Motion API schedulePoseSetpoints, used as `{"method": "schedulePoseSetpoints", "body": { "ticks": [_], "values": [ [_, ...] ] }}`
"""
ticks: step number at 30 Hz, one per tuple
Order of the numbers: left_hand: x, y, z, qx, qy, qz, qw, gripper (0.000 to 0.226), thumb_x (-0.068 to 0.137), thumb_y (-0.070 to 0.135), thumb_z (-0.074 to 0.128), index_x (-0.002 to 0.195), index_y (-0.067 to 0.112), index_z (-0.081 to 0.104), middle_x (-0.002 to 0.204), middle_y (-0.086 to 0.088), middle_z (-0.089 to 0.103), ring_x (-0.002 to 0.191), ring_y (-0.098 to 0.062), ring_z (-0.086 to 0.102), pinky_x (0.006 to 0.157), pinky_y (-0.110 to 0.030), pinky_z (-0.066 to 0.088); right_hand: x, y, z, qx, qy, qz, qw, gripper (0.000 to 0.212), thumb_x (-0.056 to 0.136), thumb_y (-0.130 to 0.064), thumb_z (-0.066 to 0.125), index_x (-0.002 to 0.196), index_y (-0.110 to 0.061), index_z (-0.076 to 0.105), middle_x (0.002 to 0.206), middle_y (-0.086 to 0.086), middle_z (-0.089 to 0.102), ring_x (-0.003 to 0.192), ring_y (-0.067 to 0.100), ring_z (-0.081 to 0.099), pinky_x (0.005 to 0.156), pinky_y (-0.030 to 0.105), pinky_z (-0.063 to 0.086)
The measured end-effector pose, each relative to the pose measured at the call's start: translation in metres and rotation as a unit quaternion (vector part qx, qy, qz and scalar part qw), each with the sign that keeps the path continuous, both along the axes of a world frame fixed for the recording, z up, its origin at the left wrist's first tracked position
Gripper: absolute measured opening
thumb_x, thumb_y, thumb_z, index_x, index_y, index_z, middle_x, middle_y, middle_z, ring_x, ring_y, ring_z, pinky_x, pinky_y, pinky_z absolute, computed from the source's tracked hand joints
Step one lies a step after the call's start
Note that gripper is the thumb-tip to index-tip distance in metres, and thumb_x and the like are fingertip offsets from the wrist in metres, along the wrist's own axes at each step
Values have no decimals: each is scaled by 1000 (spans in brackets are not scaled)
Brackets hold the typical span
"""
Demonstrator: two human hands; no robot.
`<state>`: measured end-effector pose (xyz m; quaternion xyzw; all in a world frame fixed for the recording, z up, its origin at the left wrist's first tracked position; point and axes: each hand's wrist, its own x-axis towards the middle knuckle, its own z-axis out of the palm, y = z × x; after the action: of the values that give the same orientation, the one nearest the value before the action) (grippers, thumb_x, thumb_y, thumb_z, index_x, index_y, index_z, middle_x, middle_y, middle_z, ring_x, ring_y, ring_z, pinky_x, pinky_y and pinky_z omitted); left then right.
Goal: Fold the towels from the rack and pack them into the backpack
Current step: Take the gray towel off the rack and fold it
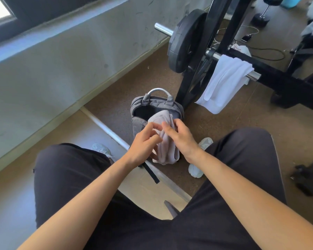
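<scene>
A grey backpack [153,103] stands open on the floor between my feet, its white handle at the top. A folded pale grey towel [167,147] lies over its mouth and front. My left hand [143,141] holds the towel's left side with curled fingers. On the towel's right side sits my right hand [182,138], its fingers bent over the cloth. A white towel [222,82] hangs over a chrome bar of the black rack [271,73] to the right of the backpack.
A barbell with a black weight plate [185,40] sits on the rack behind the backpack. A white pipe [105,127] runs along the floor at left. A phone with cables [247,37] lies on the floor at the back. A wall is at left.
</scene>
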<state>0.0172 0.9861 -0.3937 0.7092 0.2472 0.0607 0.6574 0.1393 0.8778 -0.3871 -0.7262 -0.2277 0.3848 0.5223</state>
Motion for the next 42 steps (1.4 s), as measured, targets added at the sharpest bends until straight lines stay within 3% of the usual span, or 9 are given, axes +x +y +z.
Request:
{"method": "schedulePoseSetpoints", "body": {
  "ticks": [4,7,12,15,18,22,25,32,42],
  "values": [
    [-4,8,3,-100,-6,-45,994,50,81,3,44,125,15,64,91,-11,64,74,-32,70,60,-36,60,3,-3,-2,-11,5,13,1000,22,95,-35,68,109,-35,51,102,-19,62,89,-7,63,69,8,51],
    [-7,17,-2,-103,-10,8,995,49,86,-6,44,122,15,70,88,-8,67,71,-30,69,62,-35,58,8,-3,-1,8,54,-8,998,14,99,-23,63,109,-30,56,112,-4,68,104,10,68,87,23,57],
    [-6,34,-12,-96,22,239,966,28,79,20,62,105,15,72,86,-9,62,79,-23,56,71,-34,48,18,-7,10,110,239,-63,963,26,101,-16,56,127,-20,59,126,9,69,113,22,68,89,31,58],
    [-7,39,-13,-210,94,188,955,41,84,48,68,111,17,72,101,-5,72,90,-21,68,82,-34,52,25,-12,12,165,316,-68,932,40,102,-20,56,142,-19,52,137,8,64,126,25,61,105,40,50],
    [-9,36,-20,-340,74,109,931,68,81,68,65,131,21,68,114,-4,75,106,-25,72,91,-42,54,30,-14,7,173,337,-60,923,44,102,-20,54,146,-21,48,141,8,61,130,26,58,105,43,51],
    [-5,31,-22,-347,56,130,927,46,83,35,78,122,16,65,101,-2,74,89,-17,76,85,-36,57,35,-15,-2,120,283,-61,950,45,101,-17,58,144,-26,50,139,5,62,128,26,59,108,48,48],
    [-5,32,-23,-299,51,141,942,19,91,10,69,110,12,67,88,0,71,76,-12,72,71,-26,58,38,-17,-3,81,222,-48,970,40,100,-15,59,138,-27,52,136,2,62,124,23,61,103,48,51],
    [-8,38,-26,-317,-64,172,930,54,86,32,70,137,15,61,136,-12,66,124,-29,64,111,-51,47,33,-20,-2,24,197,-9,980,36,87,0,72,121,-13,65,117,7,70,109,26,68,89,41,60],
    [-10,42,-23,-262,-64,84,959,57,79,3,75,132,15,58,125,-12,72,116,-32,69,93,-44,59,34,-19,-2,18,276,17,961,38,88,-20,71,125,-19,65,122,7,73,113,24,69,98,41,54]
  ]
}}
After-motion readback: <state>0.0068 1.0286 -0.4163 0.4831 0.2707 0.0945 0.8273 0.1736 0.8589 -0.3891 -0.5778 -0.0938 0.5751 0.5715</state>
